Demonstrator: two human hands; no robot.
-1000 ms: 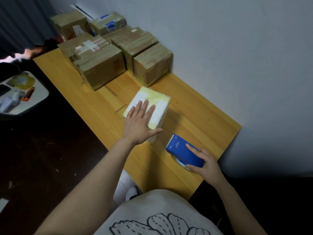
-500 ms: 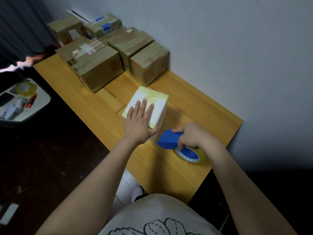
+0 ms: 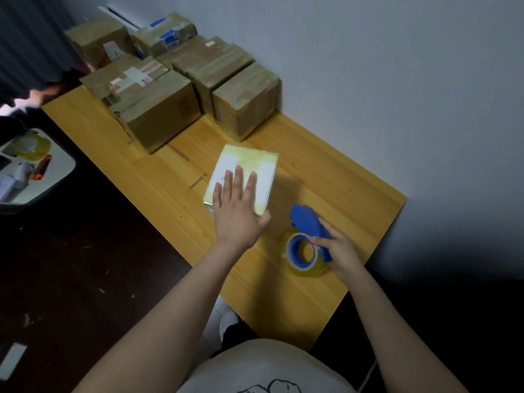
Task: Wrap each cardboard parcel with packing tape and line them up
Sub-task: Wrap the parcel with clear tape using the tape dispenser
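Observation:
A small white parcel (image 3: 255, 165) with yellowish tape bands lies in the middle of the wooden table (image 3: 141, 171). My left hand (image 3: 236, 211) presses flat on its top, fingers straight and spread. To the right, a blue tape dispenser (image 3: 307, 219) with a roll of clear tape (image 3: 302, 255) lies on its side on the table. My right hand (image 3: 338, 251) holds the dispenser by its handle, thumb at the roll's core. Several taped brown cardboard parcels (image 3: 167, 109) stand together at the table's far end.
A grey wall (image 3: 397, 80) runs along the table's right side. On the left, over a dark floor, a small light side table (image 3: 59, 168) carries another tape roll (image 3: 31, 146) and small tools. A dark curtain (image 3: 25, 38) hangs at the far left.
My right hand pulled the tape dispenser back from the white parcel and laid it on its side, roll facing up. My left hand stayed pressed on the parcel.

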